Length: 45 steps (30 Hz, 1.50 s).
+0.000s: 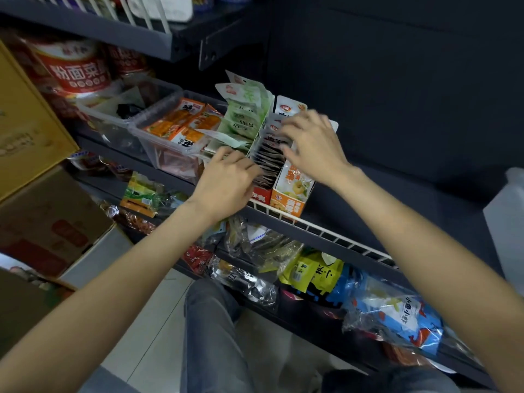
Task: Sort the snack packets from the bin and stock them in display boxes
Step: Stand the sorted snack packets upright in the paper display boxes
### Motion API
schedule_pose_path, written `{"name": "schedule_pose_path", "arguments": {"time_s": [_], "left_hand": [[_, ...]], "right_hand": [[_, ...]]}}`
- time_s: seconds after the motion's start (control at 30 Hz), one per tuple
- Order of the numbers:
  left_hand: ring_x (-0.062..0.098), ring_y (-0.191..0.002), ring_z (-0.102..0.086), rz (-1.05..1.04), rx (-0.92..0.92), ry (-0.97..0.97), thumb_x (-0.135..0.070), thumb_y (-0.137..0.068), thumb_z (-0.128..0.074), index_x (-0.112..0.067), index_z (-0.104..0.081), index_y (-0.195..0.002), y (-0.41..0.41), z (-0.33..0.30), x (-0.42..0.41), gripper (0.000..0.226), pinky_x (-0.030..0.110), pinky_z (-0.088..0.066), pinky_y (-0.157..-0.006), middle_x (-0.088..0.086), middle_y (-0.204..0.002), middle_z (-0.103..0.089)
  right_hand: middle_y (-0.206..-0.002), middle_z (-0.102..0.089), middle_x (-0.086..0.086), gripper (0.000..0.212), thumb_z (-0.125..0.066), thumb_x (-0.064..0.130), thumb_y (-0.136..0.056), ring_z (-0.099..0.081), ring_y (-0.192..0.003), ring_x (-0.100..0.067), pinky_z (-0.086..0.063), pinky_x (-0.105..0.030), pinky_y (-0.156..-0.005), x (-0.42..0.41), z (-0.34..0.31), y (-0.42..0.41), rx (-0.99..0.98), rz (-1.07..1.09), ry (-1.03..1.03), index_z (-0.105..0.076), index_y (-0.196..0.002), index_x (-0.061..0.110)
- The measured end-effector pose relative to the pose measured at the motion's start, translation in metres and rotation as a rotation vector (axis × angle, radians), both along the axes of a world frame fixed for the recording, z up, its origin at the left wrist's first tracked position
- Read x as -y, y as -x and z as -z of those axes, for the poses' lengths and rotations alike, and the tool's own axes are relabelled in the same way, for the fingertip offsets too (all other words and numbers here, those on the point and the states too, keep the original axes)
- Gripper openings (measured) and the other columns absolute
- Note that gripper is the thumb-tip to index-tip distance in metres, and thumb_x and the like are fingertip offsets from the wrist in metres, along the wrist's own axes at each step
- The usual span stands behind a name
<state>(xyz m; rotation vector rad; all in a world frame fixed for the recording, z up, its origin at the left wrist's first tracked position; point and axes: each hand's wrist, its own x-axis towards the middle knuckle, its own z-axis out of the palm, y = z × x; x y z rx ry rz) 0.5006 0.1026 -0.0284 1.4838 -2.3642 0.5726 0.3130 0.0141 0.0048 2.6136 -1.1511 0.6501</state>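
On the shelf at twelve o'clock, left hand and right hand, fingers spread, press dark packets filling a display box; orange packets remain binned.

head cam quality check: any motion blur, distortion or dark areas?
Head view: right hand smeared at the fingertips by motion blur, left hand sharper; wide-angle bending along the white wire shelf rail; dim overall, upper right nearly black; glare on the foil packets below.

Both grips sit over the red display box, crowded by the yellow box just right and green packets just left. Beyond the right grip the shelf lies bare. A white wire rail edges the shelf front below them.
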Motion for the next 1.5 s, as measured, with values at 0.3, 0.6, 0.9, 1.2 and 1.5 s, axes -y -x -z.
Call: {"name": "schedule_pose_path", "arguments": {"time_s": [0.3,0.6,0.9,1.2,1.5], "left_hand": [[0.02,-0.073,-0.063,-0.05,0.15,-0.026,-0.012,-0.069,-0.07,-0.021,-0.071,-0.087,0.017,-0.021,0.027,0.02,0.031,-0.025,-0.08,-0.003,-0.082,-0.07],[0.025,-0.092,-0.065,0.095,-0.062,-0.114,-0.036,-0.09,-0.059,-0.017,-0.067,-0.105,0.025,-0.043,0.047,0.025,0.036,-0.044,-0.089,0.004,-0.1,-0.07],[0.024,-0.119,-0.05,-0.049,0.504,-0.23,-0.037,-0.089,-0.058,-0.011,-0.041,-0.132,0.038,-0.059,0.103,0.053,0.035,-0.034,-0.1,0.007,-0.131,-0.052],[0.022,-0.106,-0.06,-0.07,0.664,-0.225,-0.018,-0.087,-0.05,-0.018,-0.059,-0.112,0.051,-0.038,0.118,0.027,0.036,-0.03,-0.103,0.003,-0.109,-0.067],[0.026,-0.105,-0.059,-0.096,0.371,0.002,-0.002,-0.092,-0.04,-0.015,-0.049,-0.126,0.043,-0.064,0.123,0.038,0.035,-0.041,-0.089,0.006,-0.116,-0.062]], "right_hand": [[-0.136,-0.05,-0.012,0.033,-0.048,0.026,-0.091,-0.05,-0.117,-0.035,-0.035,-0.043,-0.096,0.078,-0.029,-0.025,-0.355,0.237,-0.104,-0.063,-0.119,0.016],[-0.118,-0.063,-0.012,0.034,-0.054,0.021,-0.091,-0.058,-0.106,-0.034,-0.044,-0.038,-0.084,0.08,-0.022,-0.024,-0.199,0.237,-0.293,-0.061,-0.124,0.019],[-0.12,-0.064,-0.008,0.028,-0.053,0.028,-0.095,-0.058,-0.109,-0.031,-0.043,-0.037,-0.089,0.091,-0.021,-0.016,-0.048,0.197,-0.39,-0.063,-0.121,0.025],[-0.098,-0.065,-0.013,0.026,-0.042,0.014,-0.095,-0.059,-0.09,-0.035,-0.036,-0.036,-0.072,0.092,-0.02,-0.016,-0.158,0.131,-0.305,-0.053,-0.118,0.018],[-0.101,-0.066,-0.009,0.027,-0.046,0.006,-0.088,-0.06,-0.095,-0.031,-0.037,-0.032,-0.072,0.103,-0.021,-0.017,-0.032,0.181,-0.433,-0.058,-0.108,0.019]]}}
